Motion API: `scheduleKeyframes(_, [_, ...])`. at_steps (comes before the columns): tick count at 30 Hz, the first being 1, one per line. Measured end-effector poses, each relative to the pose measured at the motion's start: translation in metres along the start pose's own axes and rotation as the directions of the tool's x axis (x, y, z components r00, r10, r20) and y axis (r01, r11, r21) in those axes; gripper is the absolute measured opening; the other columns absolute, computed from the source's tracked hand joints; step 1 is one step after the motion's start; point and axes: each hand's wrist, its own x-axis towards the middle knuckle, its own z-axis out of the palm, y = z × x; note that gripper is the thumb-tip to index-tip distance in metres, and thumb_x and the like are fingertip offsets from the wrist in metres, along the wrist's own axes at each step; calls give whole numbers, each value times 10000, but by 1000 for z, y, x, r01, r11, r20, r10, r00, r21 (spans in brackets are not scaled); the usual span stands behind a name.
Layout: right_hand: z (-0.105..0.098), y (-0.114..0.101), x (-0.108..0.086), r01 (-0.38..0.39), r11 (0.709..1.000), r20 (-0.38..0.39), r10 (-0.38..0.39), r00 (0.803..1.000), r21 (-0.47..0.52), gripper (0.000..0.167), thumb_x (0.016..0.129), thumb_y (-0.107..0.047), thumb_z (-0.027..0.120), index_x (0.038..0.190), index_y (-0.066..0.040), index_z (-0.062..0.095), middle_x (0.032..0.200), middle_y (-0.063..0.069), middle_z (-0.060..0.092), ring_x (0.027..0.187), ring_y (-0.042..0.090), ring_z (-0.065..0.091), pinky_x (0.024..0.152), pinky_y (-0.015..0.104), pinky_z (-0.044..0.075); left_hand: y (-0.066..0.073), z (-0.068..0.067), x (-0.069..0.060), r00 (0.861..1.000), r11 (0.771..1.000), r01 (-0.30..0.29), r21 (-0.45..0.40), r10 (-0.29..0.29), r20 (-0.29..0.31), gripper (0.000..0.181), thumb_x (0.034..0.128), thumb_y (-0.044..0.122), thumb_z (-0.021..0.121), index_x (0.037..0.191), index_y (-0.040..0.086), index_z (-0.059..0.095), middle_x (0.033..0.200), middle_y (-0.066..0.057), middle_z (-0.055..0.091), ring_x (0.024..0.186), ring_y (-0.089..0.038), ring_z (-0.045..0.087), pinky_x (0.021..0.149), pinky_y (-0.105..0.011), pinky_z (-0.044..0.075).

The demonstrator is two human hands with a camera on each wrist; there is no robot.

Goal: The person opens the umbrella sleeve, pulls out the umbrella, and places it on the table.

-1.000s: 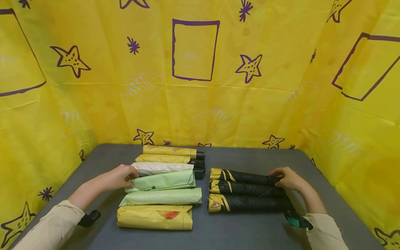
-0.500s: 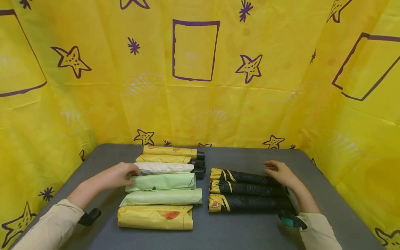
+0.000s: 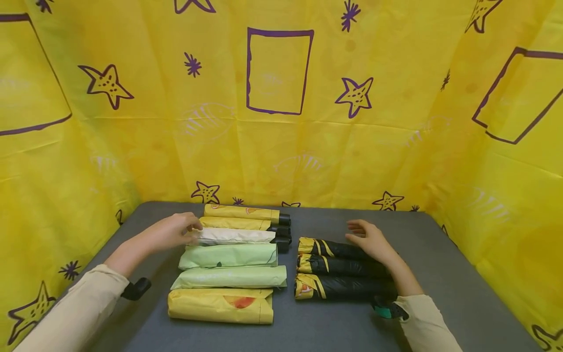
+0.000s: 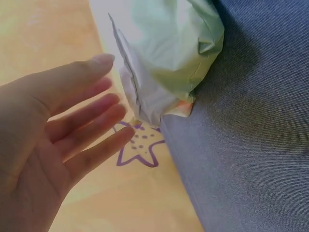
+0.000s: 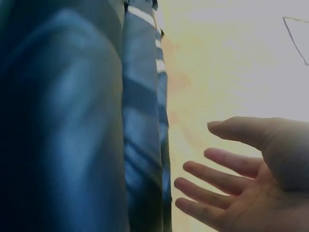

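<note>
On the left of the table, my left hand (image 3: 173, 231) hovers at the left ends of a white folded umbrella (image 3: 237, 235) and a yellow one (image 3: 235, 223). In the left wrist view that hand (image 4: 63, 125) has its fingers spread apart, holding nothing, beside a pale green cover (image 4: 186, 53). Three black umbrellas with yellow ends lie side by side at the right; my right hand (image 3: 371, 240) is above the farthest one (image 3: 340, 249). Relaxed, spread fingers show on the right hand (image 5: 241, 179) in the right wrist view, beside the dark umbrellas (image 5: 142, 111).
Two light green umbrellas (image 3: 230, 256) and a yellow one with a red patch (image 3: 220, 306) lie nearer on the left. Another yellow umbrella (image 3: 242, 212) is farthest back. Yellow patterned cloth (image 3: 281, 137) surrounds the grey table (image 3: 325, 325).
My left hand has moved away from the green umbrella, farther back. My right hand has left the end of the farthest black umbrella and moved left and back.
</note>
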Motion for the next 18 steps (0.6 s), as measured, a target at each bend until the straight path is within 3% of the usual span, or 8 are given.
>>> scheduleKeyframes(9, [25, -21, 12, 46, 997, 6, -46, 999, 56, 468, 962, -172, 613, 1368, 28, 493, 1341, 265, 551, 1239, 451, 528, 1016, 541, 469, -7, 4, 13, 999, 1000, 14, 16, -15, 35, 374, 843, 110, 750, 1183, 0, 643, 1158, -170, 621, 1033, -333, 617, 816, -420, 547])
scheduleKeyframes(18, [48, -41, 22, 67, 993, 28, -70, 997, 98, 470, 949, -164, 633, 1367, 6, 504, 1346, 227, 566, 1244, 408, 539, 1048, 542, 445, -15, 6, 16, 999, 999, -20, -30, 21, 34, 346, 824, 79, 756, 1137, -28, 656, 1051, -143, 617, 958, -297, 609, 801, -414, 542])
